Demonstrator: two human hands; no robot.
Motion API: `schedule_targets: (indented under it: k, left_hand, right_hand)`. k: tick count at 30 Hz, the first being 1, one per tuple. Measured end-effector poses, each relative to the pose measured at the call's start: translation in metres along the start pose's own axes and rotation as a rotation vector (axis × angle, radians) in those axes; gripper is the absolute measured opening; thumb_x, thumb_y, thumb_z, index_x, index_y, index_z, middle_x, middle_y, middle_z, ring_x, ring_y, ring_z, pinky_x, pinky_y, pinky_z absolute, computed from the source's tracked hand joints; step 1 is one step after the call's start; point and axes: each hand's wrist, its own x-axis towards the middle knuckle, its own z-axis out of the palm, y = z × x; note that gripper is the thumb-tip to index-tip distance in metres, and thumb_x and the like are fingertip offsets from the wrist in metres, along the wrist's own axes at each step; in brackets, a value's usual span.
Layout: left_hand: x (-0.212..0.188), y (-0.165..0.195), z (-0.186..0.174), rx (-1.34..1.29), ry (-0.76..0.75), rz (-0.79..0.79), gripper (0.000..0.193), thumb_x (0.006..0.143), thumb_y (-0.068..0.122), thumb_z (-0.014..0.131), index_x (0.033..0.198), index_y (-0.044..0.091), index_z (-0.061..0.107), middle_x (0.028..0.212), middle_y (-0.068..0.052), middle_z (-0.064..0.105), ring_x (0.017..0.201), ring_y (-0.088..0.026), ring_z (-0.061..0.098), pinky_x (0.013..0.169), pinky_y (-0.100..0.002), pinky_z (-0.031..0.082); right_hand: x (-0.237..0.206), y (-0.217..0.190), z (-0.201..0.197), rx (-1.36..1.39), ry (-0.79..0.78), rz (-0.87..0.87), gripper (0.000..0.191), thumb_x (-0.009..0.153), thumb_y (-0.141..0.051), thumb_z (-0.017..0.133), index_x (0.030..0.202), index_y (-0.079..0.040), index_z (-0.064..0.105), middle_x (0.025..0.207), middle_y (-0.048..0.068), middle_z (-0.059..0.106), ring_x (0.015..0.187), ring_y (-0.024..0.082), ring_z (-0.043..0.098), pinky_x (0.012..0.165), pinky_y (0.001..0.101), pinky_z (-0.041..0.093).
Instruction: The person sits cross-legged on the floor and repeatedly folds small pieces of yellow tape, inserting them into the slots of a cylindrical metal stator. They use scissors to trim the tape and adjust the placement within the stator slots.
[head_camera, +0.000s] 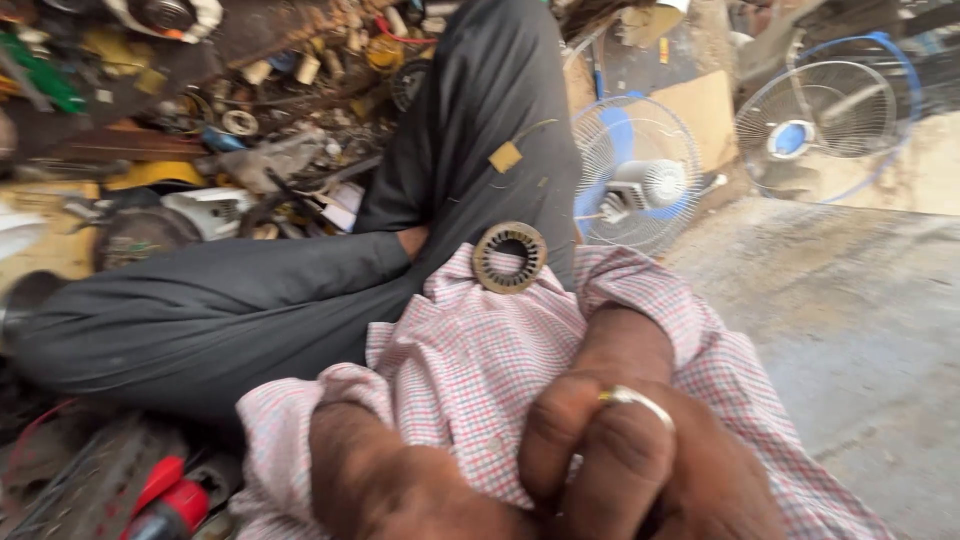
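Note:
My right hand (630, 460) fills the bottom of the view, close to the camera. It wears a metal finger ring and its fingers are curled inward. My left hand (400, 485) is beside it at the bottom edge and the two meet there. Anything between them is hidden. Both forearms come out of pink checked shirt sleeves (470, 360). A round toothed metal ring (509, 257), like a motor core, rests loose on the shirt cloth over my dark-trousered lap (240, 310), apart from both hands.
A heap of scrap parts, wire and tools (200, 130) lies to the left. A red-handled tool (165, 500) is at the lower left. Two blue-and-white fans (640, 180) (820, 115) stand on the concrete floor (850, 330) to the right.

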Motion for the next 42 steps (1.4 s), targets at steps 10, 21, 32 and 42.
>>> schedule_targets:
  k: [10, 21, 32, 42]
  left_hand:
    - [-0.011, -0.017, -0.007, 0.288, -0.092, -0.154, 0.019, 0.089, 0.002, 0.074, 0.106, -0.004, 0.068, 0.095, -0.017, 0.068, 0.087, -0.029, 0.069, 0.073, -0.039, 0.06]
    - [-0.081, -0.061, 0.053, -0.037, 0.197, -0.717, 0.015, 0.104, -0.004, 0.071, 0.117, 0.005, 0.069, 0.102, -0.01, 0.069, 0.087, -0.019, 0.074, 0.075, -0.029, 0.06]
    - [-0.102, -0.075, 0.056, -0.369, 0.225, -0.845, 0.011, 0.104, -0.004, 0.074, 0.113, 0.0, 0.069, 0.102, -0.009, 0.073, 0.092, -0.014, 0.077, 0.082, -0.023, 0.067]
    - [-0.107, -0.078, 0.054, -0.035, 0.127, -0.603, 0.016, 0.097, -0.005, 0.079, 0.107, 0.001, 0.068, 0.098, -0.012, 0.072, 0.088, -0.018, 0.076, 0.075, -0.026, 0.067]
  right_hand:
    - [-0.029, 0.012, -0.021, -0.318, -0.141, 0.376, 0.022, 0.096, -0.011, 0.077, 0.11, 0.004, 0.068, 0.111, 0.015, 0.067, 0.101, 0.024, 0.07, 0.082, 0.031, 0.06]
    - [-0.128, 0.015, -0.019, 0.176, 0.382, 1.214, 0.008, 0.105, -0.004, 0.074, 0.112, 0.001, 0.071, 0.11, 0.01, 0.069, 0.093, 0.011, 0.068, 0.082, 0.0221, 0.057]
    - [-0.139, 0.017, -0.018, 0.062, 0.376, 1.173, 0.012, 0.108, -0.003, 0.07, 0.12, 0.002, 0.069, 0.091, 0.008, 0.074, 0.072, 0.006, 0.067, 0.061, 0.018, 0.055]
    - [-0.142, 0.019, -0.021, 0.002, 0.201, 1.136, 0.009, 0.11, -0.003, 0.066, 0.118, 0.003, 0.065, 0.094, 0.013, 0.074, 0.076, 0.012, 0.074, 0.065, 0.0222, 0.063]
